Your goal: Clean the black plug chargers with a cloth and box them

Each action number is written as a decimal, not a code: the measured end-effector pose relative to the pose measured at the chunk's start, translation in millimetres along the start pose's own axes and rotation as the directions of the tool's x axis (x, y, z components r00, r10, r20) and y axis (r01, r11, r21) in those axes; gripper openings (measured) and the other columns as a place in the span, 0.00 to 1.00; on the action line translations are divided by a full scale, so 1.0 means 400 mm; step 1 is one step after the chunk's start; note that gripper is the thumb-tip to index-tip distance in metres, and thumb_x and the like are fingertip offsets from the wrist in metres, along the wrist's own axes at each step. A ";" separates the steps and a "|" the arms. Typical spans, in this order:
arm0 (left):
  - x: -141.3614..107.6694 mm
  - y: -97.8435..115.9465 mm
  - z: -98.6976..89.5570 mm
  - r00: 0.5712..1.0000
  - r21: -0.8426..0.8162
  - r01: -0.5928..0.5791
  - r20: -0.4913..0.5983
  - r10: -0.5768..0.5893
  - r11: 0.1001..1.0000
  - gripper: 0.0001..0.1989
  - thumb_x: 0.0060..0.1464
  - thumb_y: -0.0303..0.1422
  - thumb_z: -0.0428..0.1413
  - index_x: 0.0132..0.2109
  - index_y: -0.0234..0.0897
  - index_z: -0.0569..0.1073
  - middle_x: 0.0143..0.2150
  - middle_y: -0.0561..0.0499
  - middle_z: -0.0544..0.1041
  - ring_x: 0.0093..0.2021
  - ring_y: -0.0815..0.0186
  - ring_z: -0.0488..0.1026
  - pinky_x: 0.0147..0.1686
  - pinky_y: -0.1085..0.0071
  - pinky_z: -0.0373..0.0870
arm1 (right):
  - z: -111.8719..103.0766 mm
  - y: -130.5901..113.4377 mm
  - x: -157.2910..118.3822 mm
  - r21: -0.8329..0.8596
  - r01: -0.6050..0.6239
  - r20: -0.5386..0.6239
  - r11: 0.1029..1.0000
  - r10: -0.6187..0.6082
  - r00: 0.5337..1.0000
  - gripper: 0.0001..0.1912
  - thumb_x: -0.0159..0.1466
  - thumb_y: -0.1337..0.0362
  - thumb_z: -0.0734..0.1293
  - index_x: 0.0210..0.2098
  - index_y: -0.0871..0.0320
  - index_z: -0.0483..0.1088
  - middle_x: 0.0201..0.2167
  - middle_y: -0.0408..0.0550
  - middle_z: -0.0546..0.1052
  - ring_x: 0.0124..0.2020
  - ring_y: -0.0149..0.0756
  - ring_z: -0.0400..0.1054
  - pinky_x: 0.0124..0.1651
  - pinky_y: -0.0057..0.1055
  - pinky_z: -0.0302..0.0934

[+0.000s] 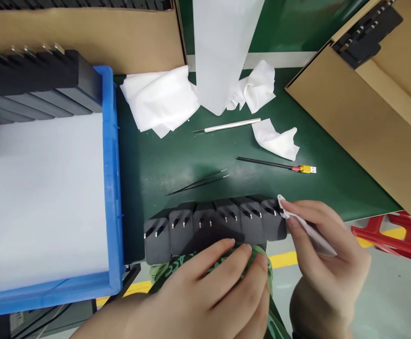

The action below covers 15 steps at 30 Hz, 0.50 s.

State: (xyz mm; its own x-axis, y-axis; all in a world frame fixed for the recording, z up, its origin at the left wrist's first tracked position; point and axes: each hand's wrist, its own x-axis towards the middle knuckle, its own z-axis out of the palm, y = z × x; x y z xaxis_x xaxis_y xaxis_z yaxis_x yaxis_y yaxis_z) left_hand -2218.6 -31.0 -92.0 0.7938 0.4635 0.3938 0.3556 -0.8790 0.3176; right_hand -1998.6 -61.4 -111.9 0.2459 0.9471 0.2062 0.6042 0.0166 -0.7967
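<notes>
A row of several black power adapters [205, 228] with metal prongs lies along the near edge of the green table. My left hand [215, 292] is stretched out over the near side of the row, fingers extended and slightly apart, fingertips at the middle adapters. Between the thumb and fingers of my right hand [328, 249] a white cloth [313, 233] is pinched. Its tip is at the prongs of the rightmost adapter [274, 219], and one of those prongs is partly covered.
Beyond the row lie tweezers [198, 182], a white-handled pick [231, 125], a USB cable piece [276, 164] and white cloths [163, 99]. On the left stands a blue tray [113, 188] with more adapters. Cardboard boxes [360, 117] stand right and back left.
</notes>
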 end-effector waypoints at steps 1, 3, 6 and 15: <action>0.008 -0.002 0.002 1.000 0.006 -0.022 0.005 0.022 1.000 0.09 0.63 0.28 0.55 0.44 0.38 0.81 0.51 0.55 0.82 0.53 0.63 0.76 0.57 0.64 0.75 | 0.002 0.001 0.004 0.022 -0.005 0.012 1.000 0.005 1.000 0.16 0.62 0.75 0.69 0.45 0.52 0.78 0.38 0.47 0.76 0.36 0.35 0.70 0.31 0.30 0.63; 0.020 -0.007 0.004 0.998 0.011 -0.060 0.016 0.060 0.998 0.11 0.64 0.27 0.54 0.46 0.37 0.81 0.53 0.53 0.81 0.55 0.61 0.76 0.56 0.64 0.76 | 0.003 0.002 0.009 0.034 -0.010 0.012 0.999 0.010 1.000 0.15 0.62 0.75 0.69 0.45 0.52 0.78 0.38 0.46 0.76 0.36 0.34 0.70 0.31 0.29 0.64; 0.029 -0.015 0.008 0.996 0.009 -0.087 0.034 0.086 0.996 0.13 0.65 0.26 0.51 0.48 0.36 0.81 0.55 0.52 0.81 0.56 0.60 0.76 0.57 0.63 0.76 | 0.000 0.005 0.011 0.027 0.002 0.025 1.000 -0.003 1.000 0.15 0.63 0.75 0.68 0.45 0.53 0.78 0.38 0.47 0.76 0.36 0.34 0.70 0.33 0.30 0.65; 0.041 -0.012 0.035 0.993 0.016 -0.120 0.015 0.120 0.993 0.11 0.64 0.27 0.54 0.48 0.35 0.81 0.55 0.49 0.81 0.56 0.59 0.77 0.57 0.62 0.76 | -0.003 0.004 0.008 0.018 0.004 0.027 1.000 -0.005 1.000 0.17 0.62 0.76 0.68 0.45 0.52 0.78 0.39 0.46 0.77 0.37 0.34 0.71 0.32 0.29 0.66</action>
State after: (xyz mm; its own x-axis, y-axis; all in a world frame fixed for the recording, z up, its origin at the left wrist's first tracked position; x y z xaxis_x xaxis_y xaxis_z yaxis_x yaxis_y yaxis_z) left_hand -2200.3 -20.8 -98.8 0.8378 0.3534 0.4161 0.2659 -0.9299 0.2543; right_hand -1996.0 -58.9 -112.1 0.2223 0.9553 0.1947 0.5916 0.0265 -0.8058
